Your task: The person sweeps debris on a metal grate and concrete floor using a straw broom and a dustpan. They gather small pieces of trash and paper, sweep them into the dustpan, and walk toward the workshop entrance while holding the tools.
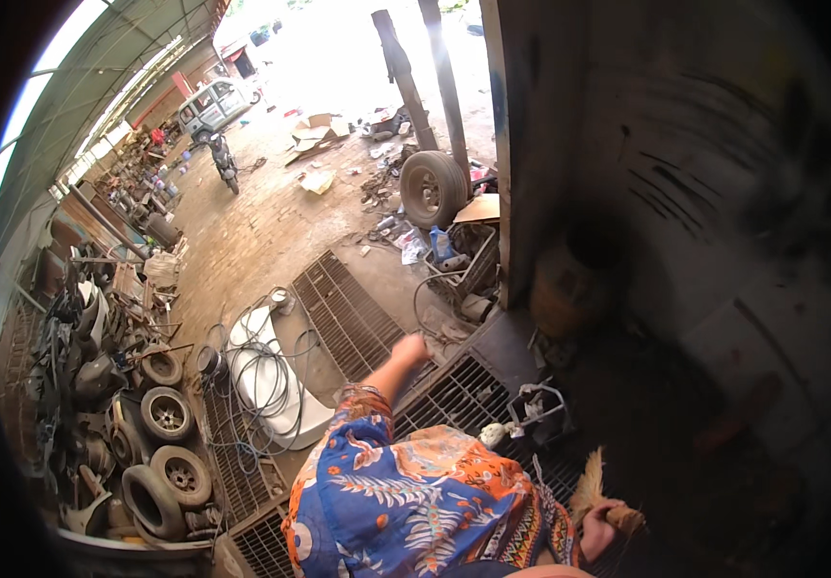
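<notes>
- Outdoors in a cluttered scrap yard, a person in a bright blue-and-orange patterned garment (415, 501) bends over metal floor grates (454, 390).
- Right hand (600, 528), low at the frame's lower edge, is closed around the handle of a straw hand broom (591, 486), whose bristles point up over the grate.
- Left hand (413, 347) reaches forward at arm's length above the edge of a grate; whether its fingers are spread or curled cannot be told through the blur.
- Just beside the broom lies a small metal-framed part (540, 405) on the grating.
- Coiled hoses (261, 371) lie over a white panel to the left, near stacked tyres (167, 445); a large wheel (432, 187) leans by a post, well apart.
</notes>
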Demonstrator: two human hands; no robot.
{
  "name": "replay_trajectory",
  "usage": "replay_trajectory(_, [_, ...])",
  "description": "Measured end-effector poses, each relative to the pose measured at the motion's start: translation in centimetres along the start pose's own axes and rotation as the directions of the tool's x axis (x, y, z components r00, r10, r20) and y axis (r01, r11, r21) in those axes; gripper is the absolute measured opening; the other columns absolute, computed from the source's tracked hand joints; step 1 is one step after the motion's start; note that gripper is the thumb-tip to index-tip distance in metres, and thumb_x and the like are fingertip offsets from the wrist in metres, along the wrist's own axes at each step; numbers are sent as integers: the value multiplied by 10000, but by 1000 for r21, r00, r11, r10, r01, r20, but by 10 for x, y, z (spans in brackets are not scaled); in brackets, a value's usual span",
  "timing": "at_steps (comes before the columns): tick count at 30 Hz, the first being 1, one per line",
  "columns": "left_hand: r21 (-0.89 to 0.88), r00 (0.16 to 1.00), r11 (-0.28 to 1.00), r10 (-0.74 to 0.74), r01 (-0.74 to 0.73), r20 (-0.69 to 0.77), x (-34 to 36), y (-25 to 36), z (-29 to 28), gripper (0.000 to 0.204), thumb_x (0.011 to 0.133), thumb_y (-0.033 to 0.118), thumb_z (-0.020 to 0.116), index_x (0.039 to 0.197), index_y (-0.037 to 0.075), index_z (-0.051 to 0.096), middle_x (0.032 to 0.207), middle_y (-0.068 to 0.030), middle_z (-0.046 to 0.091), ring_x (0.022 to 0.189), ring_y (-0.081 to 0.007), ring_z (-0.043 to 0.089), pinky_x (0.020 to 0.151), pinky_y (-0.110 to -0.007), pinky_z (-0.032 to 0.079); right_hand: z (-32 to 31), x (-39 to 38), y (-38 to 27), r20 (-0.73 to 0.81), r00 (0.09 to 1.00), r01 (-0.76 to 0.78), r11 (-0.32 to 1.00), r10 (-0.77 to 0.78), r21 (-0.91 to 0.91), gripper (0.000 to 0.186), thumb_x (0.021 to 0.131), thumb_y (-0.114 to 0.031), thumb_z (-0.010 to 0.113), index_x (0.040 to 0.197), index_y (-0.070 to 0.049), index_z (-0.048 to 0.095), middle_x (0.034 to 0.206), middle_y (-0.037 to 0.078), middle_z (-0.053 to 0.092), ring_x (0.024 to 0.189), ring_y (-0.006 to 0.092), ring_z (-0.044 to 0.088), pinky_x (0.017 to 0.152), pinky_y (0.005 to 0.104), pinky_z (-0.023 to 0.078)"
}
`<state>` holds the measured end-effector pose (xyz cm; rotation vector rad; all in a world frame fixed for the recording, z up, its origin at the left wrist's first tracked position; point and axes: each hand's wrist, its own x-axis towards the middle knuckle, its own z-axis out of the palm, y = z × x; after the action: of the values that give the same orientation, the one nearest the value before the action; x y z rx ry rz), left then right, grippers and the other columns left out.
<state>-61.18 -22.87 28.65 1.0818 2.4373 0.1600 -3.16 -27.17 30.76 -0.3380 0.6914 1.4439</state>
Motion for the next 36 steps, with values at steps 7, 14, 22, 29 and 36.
replay_trajectory(7, [383, 852, 921, 142, 74, -504, -37, 70, -247, 519, 837, 398, 502, 1232, 75, 407, 842, -140, 643, 725, -262, 636, 713, -421, 496, 59, 73, 3, -219, 911, -352, 935, 351, 36, 195, 761, -188, 489, 847, -44, 588, 786, 78, 599, 740, 206, 586, 636, 320, 516])
replay_trajectory(14, [2, 422, 924, -172, 382, -890, -129, -24, -438, 607, 737, 359, 608, 1224, 44, 427, 929, -177, 632, 852, -311, 621, 737, -433, 502, 79, 107, -2, -228, 863, -504, 801, 451, -323, 205, 736, -131, 576, 886, 7, 550, 701, 61, 568, 652, 147, 584, 581, 260, 525])
replay_trajectory(22, [16, 288, 862, -151, 507, -946, -213, -47, -435, 721, 723, 308, 624, 1298, 53, 270, 955, -216, 616, 854, -365, 608, 776, -425, 486, 96, 118, -13, -281, 840, -541, 760, 465, -360, 125, 736, -143, 610, 780, -32, 572, 711, 48, 592, 662, 159, 593, 577, 262, 525])
replay_trajectory(29, [-368, 210, 663, -624, 651, -753, -274, -111, -450, 341, 724, 265, 575, 1006, 76, 607, 990, -155, 628, 911, -323, 613, 813, -398, 479, 89, 124, -28, -212, 896, -443, 819, 390, -364, 156, 764, -202, 568, 730, -55, 608, 746, 76, 615, 717, 193, 604, 611, 300, 528])
replay_trajectory(36, [-225, 512, 780, -569, 584, -643, -216, -145, -337, 357, 641, 257, 646, 877, -11, 640, 896, -210, 634, 821, -321, 631, 711, -410, 500, 51, 134, -48, -296, 909, -387, 855, 292, -345, 182, 773, -231, 557, 755, -57, 606, 745, 67, 614, 716, 192, 609, 603, 296, 531])
